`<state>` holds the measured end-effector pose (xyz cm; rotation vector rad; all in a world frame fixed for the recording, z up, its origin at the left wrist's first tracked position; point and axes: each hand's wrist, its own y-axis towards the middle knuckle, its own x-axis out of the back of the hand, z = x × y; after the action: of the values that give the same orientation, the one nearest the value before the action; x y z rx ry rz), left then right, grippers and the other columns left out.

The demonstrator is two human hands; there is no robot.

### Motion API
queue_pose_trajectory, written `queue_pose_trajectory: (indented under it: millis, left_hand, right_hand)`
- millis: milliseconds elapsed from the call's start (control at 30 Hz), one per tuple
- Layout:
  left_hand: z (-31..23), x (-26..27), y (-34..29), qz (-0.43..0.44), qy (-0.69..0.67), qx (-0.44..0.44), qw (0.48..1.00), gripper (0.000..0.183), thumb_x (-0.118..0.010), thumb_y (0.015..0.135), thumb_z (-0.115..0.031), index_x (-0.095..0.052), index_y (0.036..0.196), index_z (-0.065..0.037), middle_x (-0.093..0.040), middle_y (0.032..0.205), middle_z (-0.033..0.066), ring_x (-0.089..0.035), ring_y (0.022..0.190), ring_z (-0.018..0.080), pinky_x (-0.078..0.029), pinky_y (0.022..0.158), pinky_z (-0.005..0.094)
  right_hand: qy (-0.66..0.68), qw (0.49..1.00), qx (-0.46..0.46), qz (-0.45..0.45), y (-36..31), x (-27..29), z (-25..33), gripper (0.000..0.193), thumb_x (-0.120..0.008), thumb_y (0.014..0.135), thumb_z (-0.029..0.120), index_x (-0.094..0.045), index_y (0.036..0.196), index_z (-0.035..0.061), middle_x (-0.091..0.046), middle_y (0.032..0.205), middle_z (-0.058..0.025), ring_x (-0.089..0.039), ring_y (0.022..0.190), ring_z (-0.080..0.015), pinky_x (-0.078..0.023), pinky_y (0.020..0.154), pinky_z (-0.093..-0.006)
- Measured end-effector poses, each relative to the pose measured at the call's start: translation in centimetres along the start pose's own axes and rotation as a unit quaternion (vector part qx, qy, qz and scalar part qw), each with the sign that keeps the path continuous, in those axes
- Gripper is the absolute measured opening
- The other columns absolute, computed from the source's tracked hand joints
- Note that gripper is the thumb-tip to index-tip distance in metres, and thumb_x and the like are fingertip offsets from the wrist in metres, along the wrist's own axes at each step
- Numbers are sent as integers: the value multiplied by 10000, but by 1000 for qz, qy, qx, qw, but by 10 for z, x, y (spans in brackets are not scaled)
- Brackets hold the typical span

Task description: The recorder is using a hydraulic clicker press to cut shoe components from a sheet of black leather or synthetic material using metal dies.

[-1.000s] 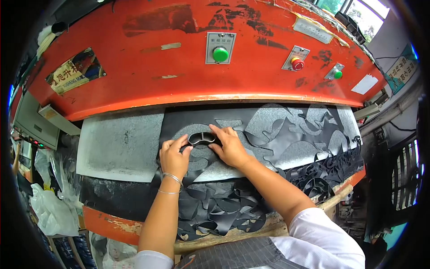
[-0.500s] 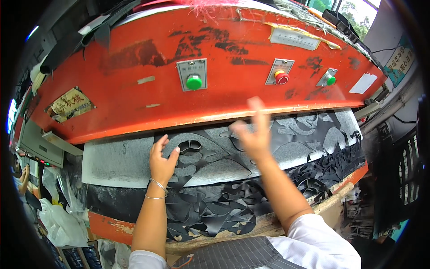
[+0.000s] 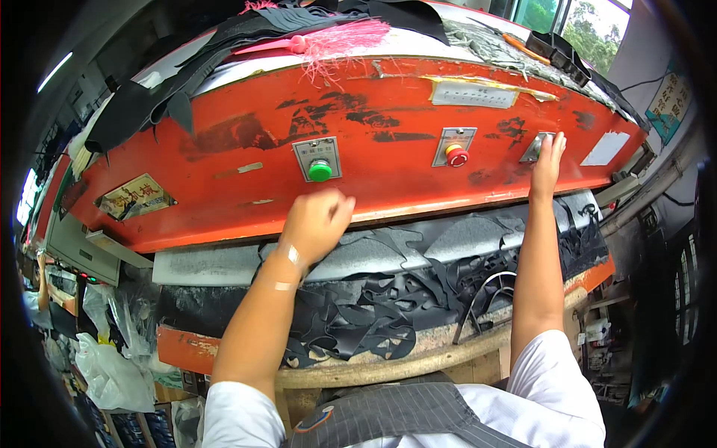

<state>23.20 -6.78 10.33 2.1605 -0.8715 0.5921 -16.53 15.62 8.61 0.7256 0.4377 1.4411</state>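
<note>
My left hand (image 3: 317,224) is closed in a loose fist just below the left green button (image 3: 320,171) on the red press beam (image 3: 388,175). Nothing shows in its fingers, and a gap separates it from the button. At the right end of the beam, my right hand (image 3: 549,164) is raised with its fingers stretched out together. It lies over the button plate (image 3: 533,148) there and hides the green button, so contact cannot be made out. Beneath the beam lies a pale cutting board (image 3: 202,265) with cut black sheet material (image 3: 467,231) on it.
Black offcuts (image 3: 358,317) heap along the front ledge, with a curved metal band (image 3: 476,295) among them. A red stop button (image 3: 456,155) sits between the green ones. Black sheets and a pink tassel (image 3: 351,37) lie on top of the press. Plastic bags (image 3: 112,373) hang at left.
My left hand has moved up toward the left green button and its fingers have curled. My right hand has gone right and up onto the right button plate. The view has shifted.
</note>
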Motion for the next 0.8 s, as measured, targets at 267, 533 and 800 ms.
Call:
queue_pose_trajectory:
  millis: [267,533,800]
  left_hand:
    - [0,16,-279,176,73,159,969,217,-639,859,-286,-691,783,-89,-647,798,98,-630,779,327,-499,708,425]
    - [-8,-16,-295,22,142,143,979,141,-695,791,-234,-717,793,-94,-630,789,97,-588,791,306,-450,722,408]
    - [17,22,-239,266,87,243,929,264,-714,768,-367,-750,753,-105,-666,747,94,-638,698,290,-518,668,395]
  right_hand:
    - [85,971,-43,220,-136,19,89,206,-671,885,196,-706,992,24,-713,898,-83,-653,831,-189,-497,808,-333]
    - [75,742,70,663,-318,-63,195,339,-659,840,346,-705,1009,55,-710,900,-146,-660,910,-325,-429,929,-430]
    - [-15,829,109,549,-284,-145,169,507,-694,819,252,-557,1261,44,-603,1215,-184,-532,1169,-353,-417,970,-455]
